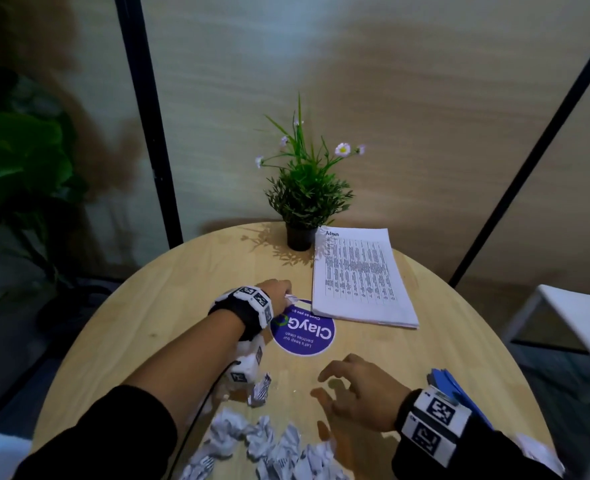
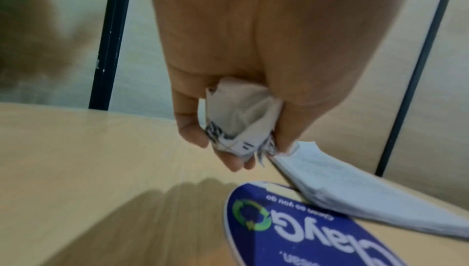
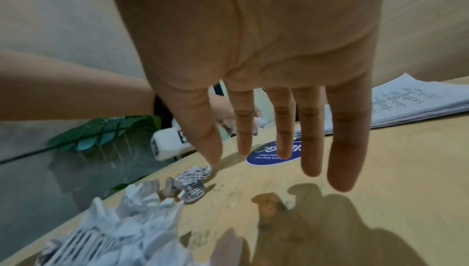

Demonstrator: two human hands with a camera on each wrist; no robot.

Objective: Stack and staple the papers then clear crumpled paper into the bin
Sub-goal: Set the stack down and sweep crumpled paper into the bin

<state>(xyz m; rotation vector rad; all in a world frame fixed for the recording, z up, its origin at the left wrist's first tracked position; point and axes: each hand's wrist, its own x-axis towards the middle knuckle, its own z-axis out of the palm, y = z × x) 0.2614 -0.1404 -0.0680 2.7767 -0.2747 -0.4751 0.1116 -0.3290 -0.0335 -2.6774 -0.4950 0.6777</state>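
Head view shows your left hand (image 1: 275,292) near the centre of the round, pale wooden table (image 1: 155,306), fingers curled tight around one crumpled paper ball (image 2: 238,121); the left wrist view shows it as a creased white wad with black print, pinched between thumb and fingertips. Your right hand (image 1: 359,393) hovers at about 5 o'clock on the tabletop, palm down, fingers spread and relaxed, holding nothing.

One flat stack of printed sheets (image 1: 361,275) lies at roughly 2 o'clock, its edges squared and its top page covered in dense columns of small text. Just beside its near left corner sits one smooth round blue sticker (image 1: 304,334) with white lettering and a green ring logo. One small potted plant (image 1: 304,199) with thin grassy leaves and a few pale flowers stands at 12 o'clock in a dark pot, touching the far corner of the stack.

A heap of crumpled paper (image 1: 269,448) bunches at 6 o'clock; the wads overlap, so you cannot count them exactly. One separate striped wad (image 1: 260,391) lies just beyond the heap. A blue flat object (image 1: 449,384) shows behind your right wrist.
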